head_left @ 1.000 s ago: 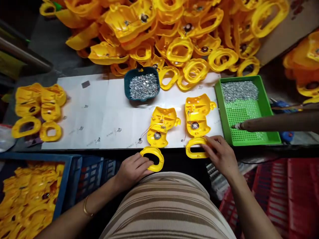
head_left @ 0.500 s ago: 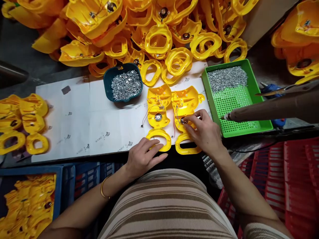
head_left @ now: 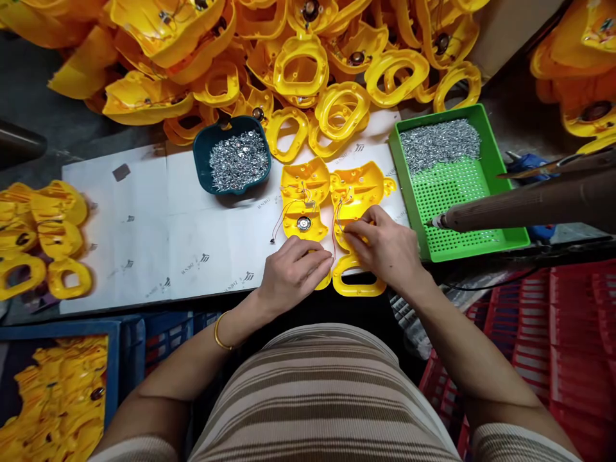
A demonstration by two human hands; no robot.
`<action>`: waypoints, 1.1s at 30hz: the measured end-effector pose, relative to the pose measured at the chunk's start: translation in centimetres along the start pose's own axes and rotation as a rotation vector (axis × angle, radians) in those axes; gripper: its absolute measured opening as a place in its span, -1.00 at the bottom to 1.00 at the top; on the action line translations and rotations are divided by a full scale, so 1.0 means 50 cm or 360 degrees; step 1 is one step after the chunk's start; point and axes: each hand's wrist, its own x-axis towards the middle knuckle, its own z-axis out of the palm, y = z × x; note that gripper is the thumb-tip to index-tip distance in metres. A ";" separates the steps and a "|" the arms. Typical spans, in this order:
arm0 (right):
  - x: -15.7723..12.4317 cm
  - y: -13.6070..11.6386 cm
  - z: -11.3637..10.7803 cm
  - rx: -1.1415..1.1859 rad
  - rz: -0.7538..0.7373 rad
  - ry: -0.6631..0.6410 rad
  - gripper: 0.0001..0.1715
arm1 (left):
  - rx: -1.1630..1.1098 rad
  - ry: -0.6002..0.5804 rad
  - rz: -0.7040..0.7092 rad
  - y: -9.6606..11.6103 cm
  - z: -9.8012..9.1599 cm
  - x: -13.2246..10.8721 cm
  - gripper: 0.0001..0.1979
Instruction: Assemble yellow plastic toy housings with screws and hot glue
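Observation:
Two yellow plastic shell halves lie side by side before me, their hollow insides up: a left shell (head_left: 316, 173) and a right shell (head_left: 366, 179). Thin wires run inside both. The left shell has a round silver speaker (head_left: 303, 223). My left hand (head_left: 296, 273) covers much of that shell's handle ring, its fingertips pinched at the lower end of a thin red wire (head_left: 333, 240) from the right shell. Over the lower right shell is my right hand (head_left: 387, 247), fingers closed together; what they grip is hidden. The right shell's handle ring (head_left: 359, 287) shows below.
A dark teal bowl (head_left: 205, 168) of small screws stands behind left. At right is a green perforated basket (head_left: 517, 239) with silver screws, under a dark screwdriver-like tool (head_left: 505, 206). Yellow shells (head_left: 149, 96) pile up behind; more shells (head_left: 60, 237) lie left. Red crates (head_left: 577, 333) stand right.
My left hand has moved right and up from the left shell's handle ring to the red wire, its fingers closing. My right hand has shifted slightly left over the right shell, now covering its speaker.

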 end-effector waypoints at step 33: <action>-0.048 -0.006 0.009 0.0827 -0.0007 0.0485 -0.76 | -0.1574 -0.0182 -0.1357 0.015 0.028 0.085 -0.58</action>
